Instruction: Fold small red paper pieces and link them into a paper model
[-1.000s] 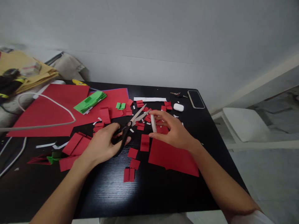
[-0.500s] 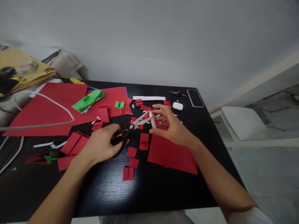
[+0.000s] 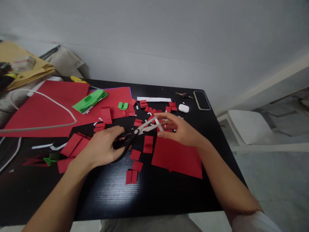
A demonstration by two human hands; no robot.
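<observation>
My left hand [image 3: 106, 145] is wrapped round the black handles of the scissors [image 3: 136, 131], whose blades are parted and point right. Between the blade tips and my right hand [image 3: 175, 129] is a small white strip or roll [image 3: 158, 123]. The fingers and thumb of my right hand hold this white piece, with the blades beside it. Small folded red pieces [image 3: 148, 144] lie below and around the scissors. A large red sheet [image 3: 177, 158] lies flat under my right forearm and hand.
Red sheets [image 3: 48, 112] and a green paper stack [image 3: 90, 101] lie at left, near a white cable [image 3: 70, 112]. A white strip [image 3: 154, 99], keys [image 3: 184, 95], a white case [image 3: 183, 108] and a phone [image 3: 202, 100] lie at the back. A white stool [image 3: 249, 125] stands right.
The scissor blades have opened a little wider. The white piece in my right hand has tilted and shifted slightly right. The view has moved slightly.
</observation>
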